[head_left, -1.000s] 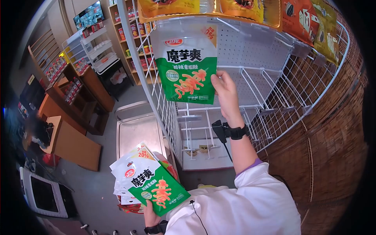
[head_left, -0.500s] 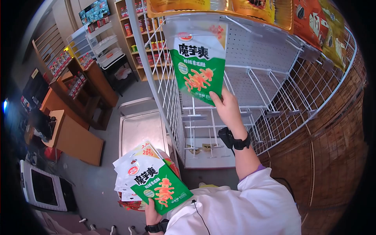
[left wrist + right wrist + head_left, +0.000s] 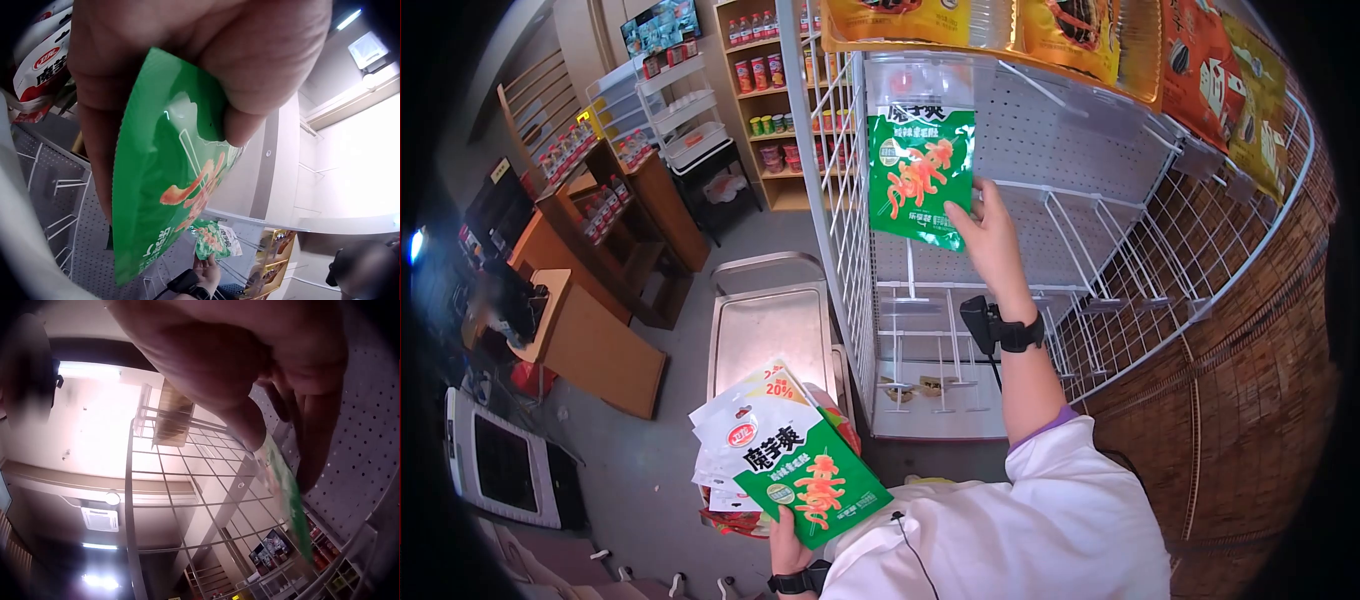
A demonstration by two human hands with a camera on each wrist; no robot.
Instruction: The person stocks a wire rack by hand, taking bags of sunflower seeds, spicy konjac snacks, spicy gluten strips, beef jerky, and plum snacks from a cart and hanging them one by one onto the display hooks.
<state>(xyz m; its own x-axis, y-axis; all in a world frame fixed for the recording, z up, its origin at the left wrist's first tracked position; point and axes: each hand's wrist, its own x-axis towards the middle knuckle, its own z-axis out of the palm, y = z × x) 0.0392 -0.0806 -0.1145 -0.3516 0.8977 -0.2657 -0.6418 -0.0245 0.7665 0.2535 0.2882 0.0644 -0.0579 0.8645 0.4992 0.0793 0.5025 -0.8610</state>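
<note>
In the head view my right hand (image 3: 992, 240) pinches the lower right edge of a green and white snack bag (image 3: 922, 165), thumb in front. The bag hangs upright at the rack's left side, its top close under the row of yellow bags. My left hand (image 3: 790, 545) grips several like bags fanned in a stack, the front snack bag (image 3: 810, 475) facing up. In the left wrist view thumb and fingers clasp the bottom of this green bag (image 3: 165, 187). The right wrist view shows the raised bag (image 3: 287, 494) edge-on, between thumb and fingers.
A wire rack (image 3: 850, 250) with white hooks (image 3: 1090, 250) stands ahead. Yellow bags (image 3: 1070, 40) and orange bags (image 3: 1195, 70) hang along its top. Left of it is a metal cart (image 3: 765, 335), with red packages (image 3: 735, 522) beneath the stack. Shelves of goods (image 3: 775, 120) stand behind.
My right hand first drew down and right, tilting the bag, then moved up and set it upright near the hook row. The head view has swung slightly left. My left hand keeps its stack.
</note>
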